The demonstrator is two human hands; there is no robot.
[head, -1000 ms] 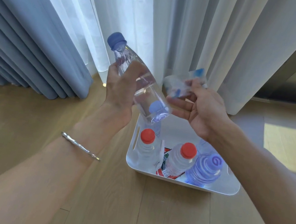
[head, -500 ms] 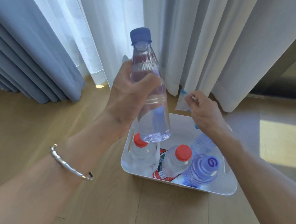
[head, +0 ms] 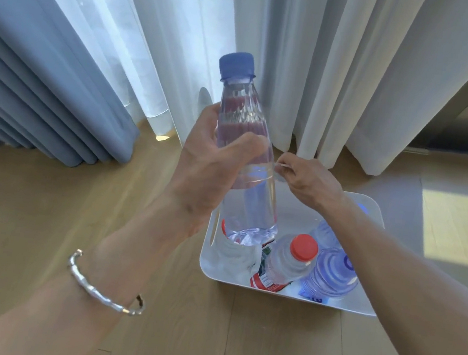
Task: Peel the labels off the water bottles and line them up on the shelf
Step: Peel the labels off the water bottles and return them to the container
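While left hand (head: 207, 167) grips the label-free blue-capped bottle (head: 252, 210), right hand (head: 311, 182) at its 3 o'clock pinches what looks like the peeled label (head: 281, 165). One is stripped. Bin (head: 376, 211) at 5 o'clock holds more, and the red-capped bottle (head: 290, 258) is still labelled. No shelf in view.

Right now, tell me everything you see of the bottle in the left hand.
The bottle is clear plastic with a blue cap, ribbed near the shoulder, no label showing. It is held nearly upright above the white tub, the left hand gripping its middle. The right hand pinches a clear strip at its side.
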